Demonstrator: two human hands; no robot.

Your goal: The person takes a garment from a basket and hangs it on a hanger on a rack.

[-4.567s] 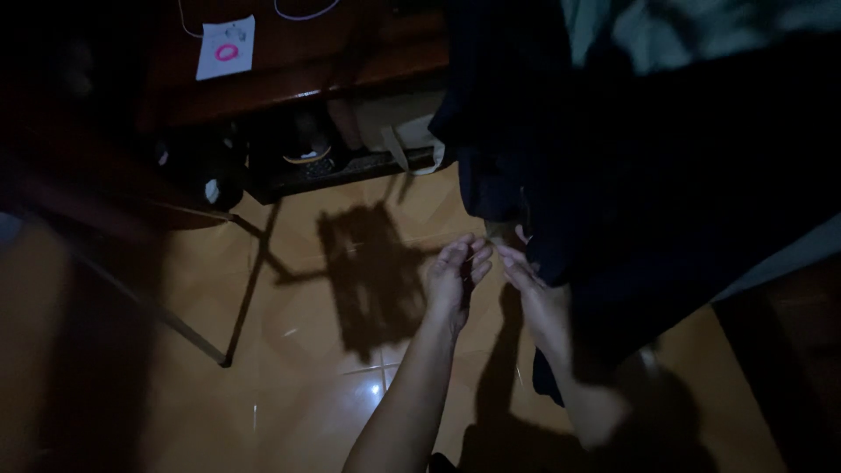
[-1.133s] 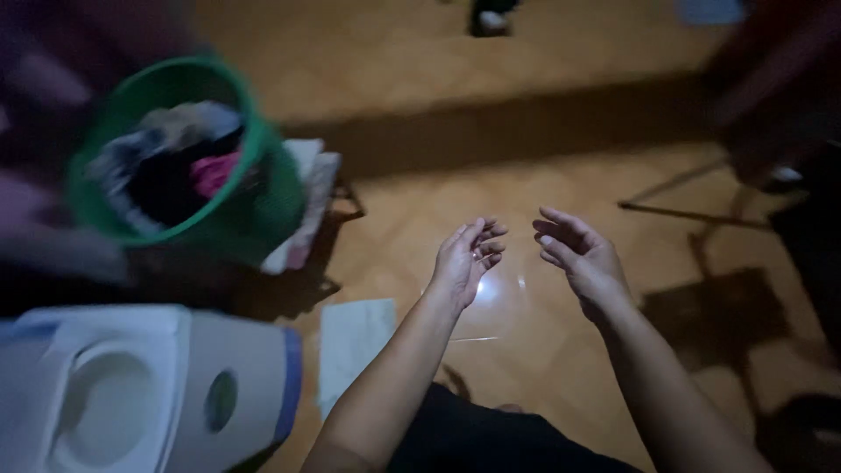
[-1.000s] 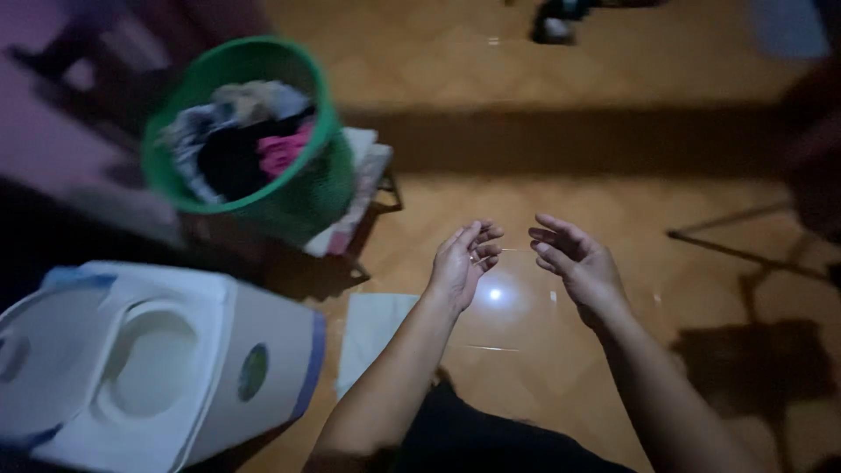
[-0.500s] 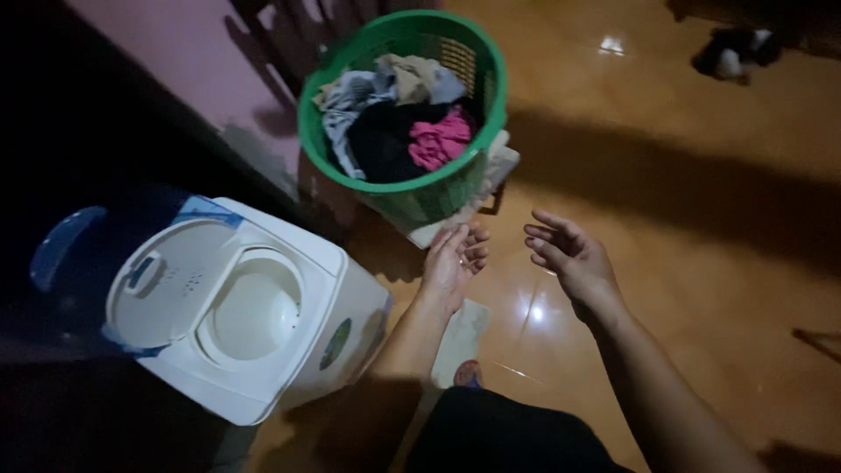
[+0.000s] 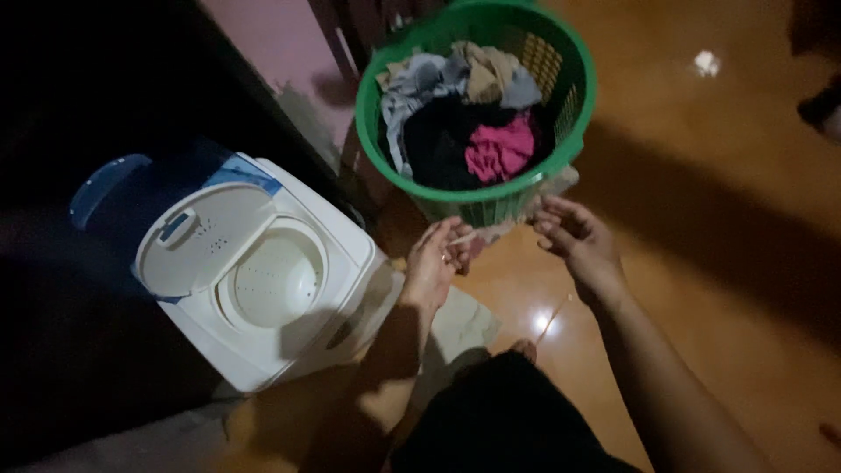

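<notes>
At twelve o'clock from the two hands, a round green plastic laundry basket with latticed walls (image 5: pixel 491 206) is seen standing on the glossy orange-brown tiled floor (image 5: pixel 701 289), heaped with crumpled clothes (image 5: pixel 464 131). The left hand (image 5: pixel 435 263) is held just below the basket's near rim with fingers loosely curled and spread, and nothing is gripped in it; the right hand (image 5: pixel 574 241) is likewise held slack and empty, its fingertips close to the basket wall at its one o'clock, though contact cannot be confirmed in the dim light. The basket is judged light but bulky, its wall somewhat flexible; the stiff rolled rim on opposite sides would give the surest hold. The clothes are soft and limp and would be gathered in bunches, sagging and trailing when lifted. At nine o'clock from the hands a small white plastic washing machine with blue trim (image 5: pixel 289 342) is seen, its round lid tipped open over an empty perforated tub (image 5: pixel 272 280). A pale mat (image 5: pixel 460 320) is seen lying by the machine. Counted: one basket, one machine, one mat, two hands; of garments, one pink, one black, two or three grey or tan are made out.
</notes>
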